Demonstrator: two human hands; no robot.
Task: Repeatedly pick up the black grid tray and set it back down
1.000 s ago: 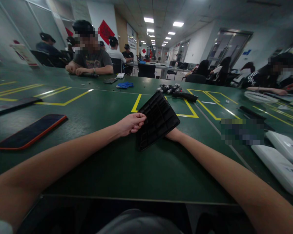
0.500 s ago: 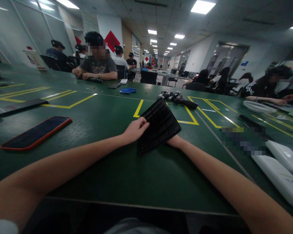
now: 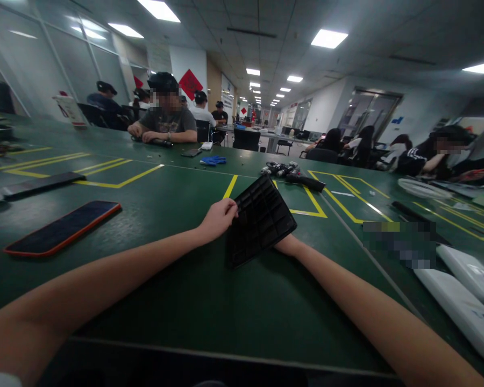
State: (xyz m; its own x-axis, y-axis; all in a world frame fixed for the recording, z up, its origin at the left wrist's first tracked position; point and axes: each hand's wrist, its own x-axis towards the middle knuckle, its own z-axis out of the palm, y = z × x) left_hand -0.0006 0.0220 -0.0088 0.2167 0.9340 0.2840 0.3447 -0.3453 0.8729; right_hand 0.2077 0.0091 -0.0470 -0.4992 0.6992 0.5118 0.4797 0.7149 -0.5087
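One black tray (image 3: 262, 217) tilts, long axis rising rightward; the curled left hand (image 3: 218, 219) touches it, the right hand (image 3: 287, 245) behind (openness hidden, both holds unclear); one phone (image 3: 66, 227).

Long, dim room. Glass partition (image 3: 36, 70) along left; beyond, white pillar (image 3: 185, 58) bearing red diamond decoration (image 3: 191, 84). Bright ceiling lights (image 3: 329, 38) receding in rows. Metal-framed doors (image 3: 369, 115) in pale right wall (image 3: 326, 99). Black chair (image 3: 246, 140) past green tabletop (image 3: 185, 317).

Flat green tabletop (image 3: 234, 312) free between forearms (image 3: 145, 263); orange-edged black rectangular phone (image 3: 66, 228) blocks left, two long white devices (image 3: 454, 309) block right.
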